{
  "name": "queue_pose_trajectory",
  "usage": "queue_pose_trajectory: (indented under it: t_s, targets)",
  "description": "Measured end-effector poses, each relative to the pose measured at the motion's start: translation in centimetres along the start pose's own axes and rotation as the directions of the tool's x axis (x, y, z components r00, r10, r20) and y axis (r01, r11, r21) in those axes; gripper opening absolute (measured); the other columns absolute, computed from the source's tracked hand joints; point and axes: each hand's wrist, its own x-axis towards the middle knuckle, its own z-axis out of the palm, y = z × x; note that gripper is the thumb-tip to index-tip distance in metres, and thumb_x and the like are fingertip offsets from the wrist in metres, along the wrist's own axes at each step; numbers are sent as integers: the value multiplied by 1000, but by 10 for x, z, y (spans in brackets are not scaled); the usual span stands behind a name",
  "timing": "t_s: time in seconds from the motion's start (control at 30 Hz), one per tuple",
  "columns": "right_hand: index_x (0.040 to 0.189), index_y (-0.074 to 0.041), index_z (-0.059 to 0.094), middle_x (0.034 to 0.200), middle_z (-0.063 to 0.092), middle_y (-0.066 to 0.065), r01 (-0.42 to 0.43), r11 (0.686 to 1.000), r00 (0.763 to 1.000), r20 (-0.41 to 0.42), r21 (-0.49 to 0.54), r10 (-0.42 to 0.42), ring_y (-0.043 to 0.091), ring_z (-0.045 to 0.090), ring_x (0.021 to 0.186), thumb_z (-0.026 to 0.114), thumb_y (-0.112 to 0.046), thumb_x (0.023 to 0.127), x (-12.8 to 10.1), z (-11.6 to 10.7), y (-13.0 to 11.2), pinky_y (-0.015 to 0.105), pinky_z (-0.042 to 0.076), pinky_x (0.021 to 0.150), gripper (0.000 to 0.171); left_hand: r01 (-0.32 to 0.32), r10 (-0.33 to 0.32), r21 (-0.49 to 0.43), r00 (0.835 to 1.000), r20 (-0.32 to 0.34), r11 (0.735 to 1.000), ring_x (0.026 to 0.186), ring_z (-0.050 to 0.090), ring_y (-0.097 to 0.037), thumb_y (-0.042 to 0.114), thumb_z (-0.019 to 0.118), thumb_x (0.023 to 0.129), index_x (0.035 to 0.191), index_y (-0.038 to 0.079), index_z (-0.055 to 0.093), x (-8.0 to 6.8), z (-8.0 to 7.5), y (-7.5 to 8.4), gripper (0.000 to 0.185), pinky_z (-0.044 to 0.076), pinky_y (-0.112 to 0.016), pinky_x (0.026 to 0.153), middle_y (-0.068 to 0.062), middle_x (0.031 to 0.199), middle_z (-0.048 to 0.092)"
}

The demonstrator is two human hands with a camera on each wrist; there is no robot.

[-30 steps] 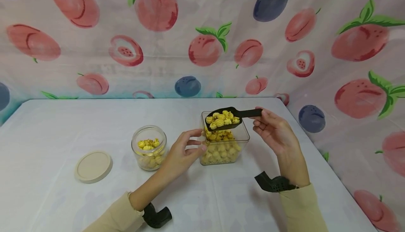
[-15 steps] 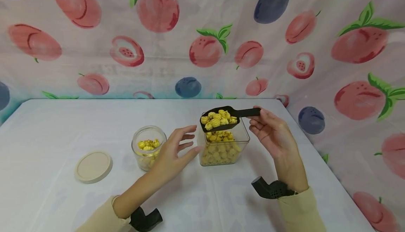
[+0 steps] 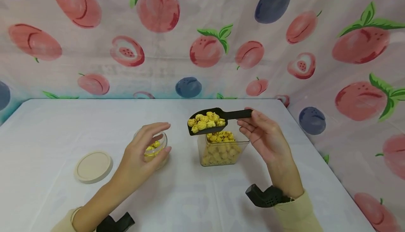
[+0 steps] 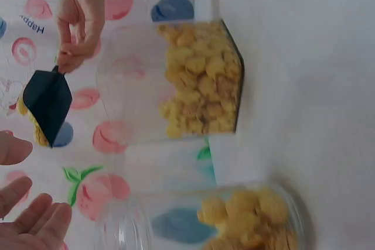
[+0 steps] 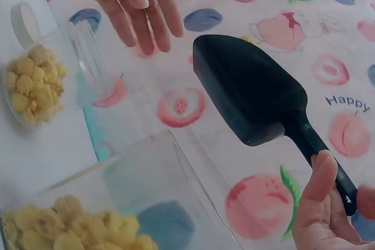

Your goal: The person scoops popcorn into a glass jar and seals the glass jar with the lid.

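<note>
R hand (image 3: pixel 264 139) pinches the far end of the handle of a black scoop (image 3: pixel 212 119), thumb and fingers curled round it; in the right wrist view the fingertips (image 5: pixel 319 174) sit on the handle near its tip. Scoop is held in the air, above and just left of the square clear container (image 3: pixel 221 149), not touching it. Its long axis runs roughly level, left-right in the head view: handle end toward the R hand, open bowl end pointing left toward the glass jar (image 3: pixel 155 147), bowl tipped slightly down at the front. Bowl is heaped w/ yellow popcorn (image 3: pixel 205 120); from the right wrist view only the dark underside shows. Container stands upright on the tabletop (image 3: pixel 47 126), about half full of the same yellow pieces. L hand (image 3: pixel 140 154) is loosely spread, fingers lightly bent, hovering over and in front of the jar's mouth; cannot tell if it touches the glass, and it holds nothing. Left wrist view shows its fingertips (image 4: pixel 35 218) apart from the scoop. Jar is upright, lid off, w/ a small amt of yellow pieces inside, left of the container w/ a gap between them. A round pale lid (image 3: pixel 93 166) lies flat on the tabletop left of the jar, apart from it. Fruit-print cloth (image 3: pixel 202 38) hangs behind and to the right.
</note>
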Motion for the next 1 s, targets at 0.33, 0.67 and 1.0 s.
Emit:
queue_pose_trajectory:
  t_s: [0.33,0.67,1.0]
  targets:
    - [107,-3,61,95,70,12,-3,999,1000,9,-39,3,22,68,89,39,-7,99,-1,13,13,27,56,83,25,-13,22,133,997,-67,991,118,45,3,-8,75,70,130,6,52,-11,-28,-17,65,36,-9,101,-7,125,53]
    - [110,-1,56,96,69,14,-34,998,999,-39,-54,32,23,69,89,42,-5,98,-3,28,26,31,55,84,19,164,-160,81,986,-54,983,118,41,7,-4,75,73,135,10,46,-19,-42,-31,70,37,-4,97,-4,129,46]
    - [111,-2,55,95,69,14,-35,998,998,-46,-49,32,23,69,88,42,-4,98,-4,38,37,32,56,83,18,337,-339,41,939,51,940,112,40,10,10,74,79,141,15,38,-23,-49,-43,72,37,1,89,-6,135,40]
